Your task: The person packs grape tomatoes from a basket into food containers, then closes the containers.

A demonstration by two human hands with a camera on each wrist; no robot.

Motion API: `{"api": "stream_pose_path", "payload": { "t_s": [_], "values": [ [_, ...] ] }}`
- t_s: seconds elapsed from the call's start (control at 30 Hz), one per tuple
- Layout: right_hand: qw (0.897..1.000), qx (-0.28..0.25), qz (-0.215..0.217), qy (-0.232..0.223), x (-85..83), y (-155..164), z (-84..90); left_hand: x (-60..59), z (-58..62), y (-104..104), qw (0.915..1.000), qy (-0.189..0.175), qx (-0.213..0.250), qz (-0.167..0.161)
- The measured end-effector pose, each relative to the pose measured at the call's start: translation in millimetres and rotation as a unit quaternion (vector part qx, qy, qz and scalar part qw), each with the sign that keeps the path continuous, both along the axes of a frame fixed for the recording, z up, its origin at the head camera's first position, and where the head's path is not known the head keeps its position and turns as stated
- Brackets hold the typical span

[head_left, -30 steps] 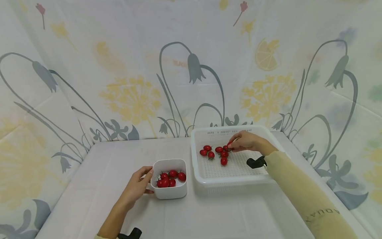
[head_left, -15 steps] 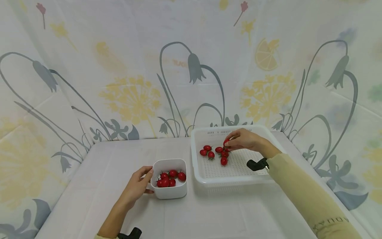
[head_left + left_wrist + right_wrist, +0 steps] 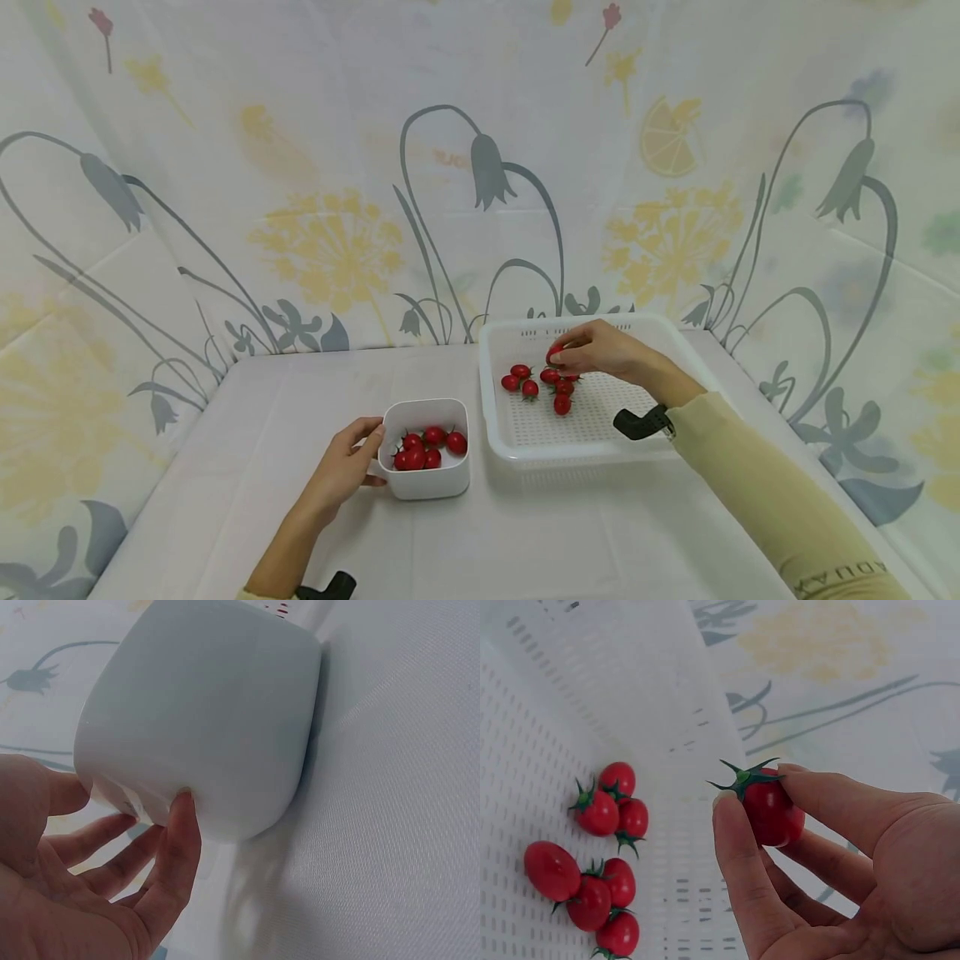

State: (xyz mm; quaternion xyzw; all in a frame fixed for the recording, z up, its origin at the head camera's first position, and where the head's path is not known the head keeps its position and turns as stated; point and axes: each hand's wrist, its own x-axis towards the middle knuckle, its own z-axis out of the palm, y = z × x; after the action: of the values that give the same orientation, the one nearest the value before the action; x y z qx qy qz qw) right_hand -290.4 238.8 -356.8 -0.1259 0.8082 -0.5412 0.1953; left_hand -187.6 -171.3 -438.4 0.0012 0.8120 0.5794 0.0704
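A cherry tomato (image 3: pixel 769 810) with a green calyx is pinched between the thumb and fingers of my right hand (image 3: pixel 600 348), above the white perforated basket (image 3: pixel 517 452). Below it, in the right wrist view, several more cherry tomatoes (image 3: pixel 589 901) lie on the basket floor in two loose groups. My left hand (image 3: pixel 341 467) holds a small white square container (image 3: pixel 431 486) at its left side; in the left wrist view the thumb and fingertips (image 3: pixel 182 799) curl against its wall. Several cherry tomatoes (image 3: pixel 414 458) lie inside this container.
Both containers stand on a table with a white cloth (image 3: pixel 540 542), the basket right of and behind the small container. A flower-printed curtain (image 3: pixel 337 167) rises behind the table and on both sides. Black camera mounts (image 3: pixel 641 422) sit at the wrists.
My right hand has lifted the cherry tomato away from the group and moved slightly left and up over the basket. The left hand and the small container have stayed in place.
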Motion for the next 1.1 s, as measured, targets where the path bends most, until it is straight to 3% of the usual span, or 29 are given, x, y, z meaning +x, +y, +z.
{"api": "stream_pose_path", "payload": {
  "t_s": [0.63,1.1],
  "values": [
    [1.000,-0.004,-0.002,0.026,18.2,-36,4.6,-1.0,-0.4,0,1.0000,0.002,0.004,-0.002],
    [0.998,-0.013,0.037,0.050,32.5,-67,1.4,-0.7,0.9,0,1.0000,0.001,0.005,-0.001]
  ]
}}
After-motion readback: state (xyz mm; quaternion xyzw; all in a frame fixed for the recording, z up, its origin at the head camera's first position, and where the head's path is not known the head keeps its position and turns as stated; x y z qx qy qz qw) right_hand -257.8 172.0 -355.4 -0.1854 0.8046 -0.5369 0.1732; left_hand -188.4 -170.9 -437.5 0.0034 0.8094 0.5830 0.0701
